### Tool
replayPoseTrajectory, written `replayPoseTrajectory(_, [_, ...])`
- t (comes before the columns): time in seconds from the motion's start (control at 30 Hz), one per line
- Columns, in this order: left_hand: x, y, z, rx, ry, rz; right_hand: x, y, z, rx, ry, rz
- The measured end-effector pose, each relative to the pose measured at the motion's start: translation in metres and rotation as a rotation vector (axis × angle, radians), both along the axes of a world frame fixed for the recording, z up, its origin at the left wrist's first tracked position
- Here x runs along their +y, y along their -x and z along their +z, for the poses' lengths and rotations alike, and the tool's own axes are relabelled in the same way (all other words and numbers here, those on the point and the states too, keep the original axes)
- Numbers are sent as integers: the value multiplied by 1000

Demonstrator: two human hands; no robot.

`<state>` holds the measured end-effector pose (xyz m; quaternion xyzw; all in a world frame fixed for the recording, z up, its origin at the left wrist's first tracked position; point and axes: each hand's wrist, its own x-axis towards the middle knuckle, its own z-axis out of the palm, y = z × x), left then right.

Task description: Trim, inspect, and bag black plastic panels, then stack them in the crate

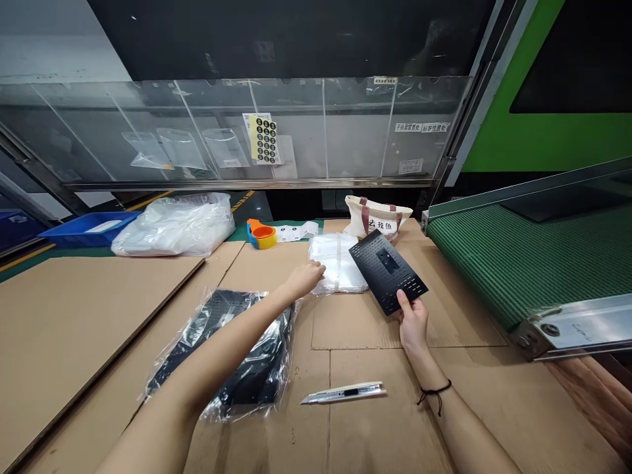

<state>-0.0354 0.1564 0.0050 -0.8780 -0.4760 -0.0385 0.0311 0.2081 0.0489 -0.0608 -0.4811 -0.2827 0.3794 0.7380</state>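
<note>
Head view: black rectangular perforated panel (378, 276) tilted above the cardboard-covered bench (365, 365), lower edge grasped by the fingers of the right hand (415, 324). Left hand (303, 280) beside clear plastic bag stack (328, 253); fingers curled, grip indeterminable.

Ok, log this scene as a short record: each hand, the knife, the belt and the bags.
Left hand: at the stack of clear bags; grip unclear
Right hand: holding a slotted black panel by its near end
Knife: lying on the cardboard
Belt: green, to the right
Cloth bag: behind the black panel
</note>
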Motion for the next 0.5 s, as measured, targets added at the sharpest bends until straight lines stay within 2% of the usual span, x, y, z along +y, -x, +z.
replayPoseTrajectory(0.23, [14, -3, -11, -144, 116, 65, -18, 12, 12, -286, -62, 83])
replayPoseTrajectory(0.37, [28, -3, -11, -269, 199, 147, -28, 20, 12, -458, -104, 162])
replayPoseTrajectory(0.5, [31, 2, -8, -398, 301, 204, -33, 22, 13, -618, -144, 199])
